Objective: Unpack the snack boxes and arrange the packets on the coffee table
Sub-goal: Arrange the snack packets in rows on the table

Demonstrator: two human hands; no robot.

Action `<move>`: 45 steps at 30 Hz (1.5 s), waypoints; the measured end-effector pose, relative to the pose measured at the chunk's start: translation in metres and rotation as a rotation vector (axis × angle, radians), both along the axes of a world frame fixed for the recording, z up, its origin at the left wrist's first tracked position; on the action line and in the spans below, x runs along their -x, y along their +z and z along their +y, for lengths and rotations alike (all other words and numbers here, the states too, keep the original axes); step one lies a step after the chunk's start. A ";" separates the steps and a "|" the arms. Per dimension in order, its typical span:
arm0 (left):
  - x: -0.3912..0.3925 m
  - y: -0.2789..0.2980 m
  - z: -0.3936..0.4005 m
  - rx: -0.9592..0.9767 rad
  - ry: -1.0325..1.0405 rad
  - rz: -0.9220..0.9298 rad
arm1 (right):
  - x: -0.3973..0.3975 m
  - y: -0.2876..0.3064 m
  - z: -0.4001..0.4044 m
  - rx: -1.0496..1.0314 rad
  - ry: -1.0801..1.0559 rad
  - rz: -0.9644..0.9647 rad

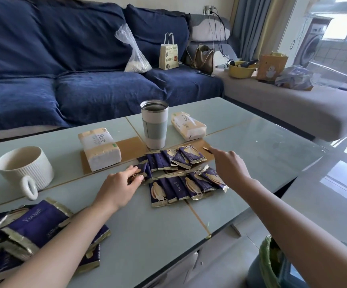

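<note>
Across the pale green tabletop (139,221), glossy and crossed by thin gold seams, the biggest thing is the heap of purple-and-gold snack packets (33,231) at the near left corner, under the left forearm. Toward the far edge lie two wrapped tissue packs: one (98,148) left of centre, the other (188,125) to its right, with a tall steel-rimmed tumbler (155,125) standing upright between them. A white ribbed mug (24,168) sits near the left edge. At the middle, more packets are laid overlapping in two rows, a far row (174,159) and a near row (185,187). The left hand (122,186) pinches a packet (143,169) at the left end of the far row. The right hand (230,166) hovers loosely spread over the rows' right ends, forefinger extended, holding nothing.
</note>
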State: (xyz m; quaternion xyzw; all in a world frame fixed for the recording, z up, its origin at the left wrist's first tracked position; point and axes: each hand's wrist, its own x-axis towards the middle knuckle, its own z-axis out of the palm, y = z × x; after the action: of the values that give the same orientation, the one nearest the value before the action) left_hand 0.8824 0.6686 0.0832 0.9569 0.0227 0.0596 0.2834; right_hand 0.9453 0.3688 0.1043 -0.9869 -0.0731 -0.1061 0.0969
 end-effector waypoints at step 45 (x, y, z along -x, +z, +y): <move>0.218 0.020 0.140 -0.074 0.203 -0.203 | 0.157 -0.003 0.237 -0.050 0.761 0.080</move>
State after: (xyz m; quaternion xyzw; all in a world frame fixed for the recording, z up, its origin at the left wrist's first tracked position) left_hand 0.6647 0.8089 0.1032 0.9484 0.0885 0.1855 0.2414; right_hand 0.7886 0.6057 0.1015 -0.8900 -0.4277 -0.0257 0.1560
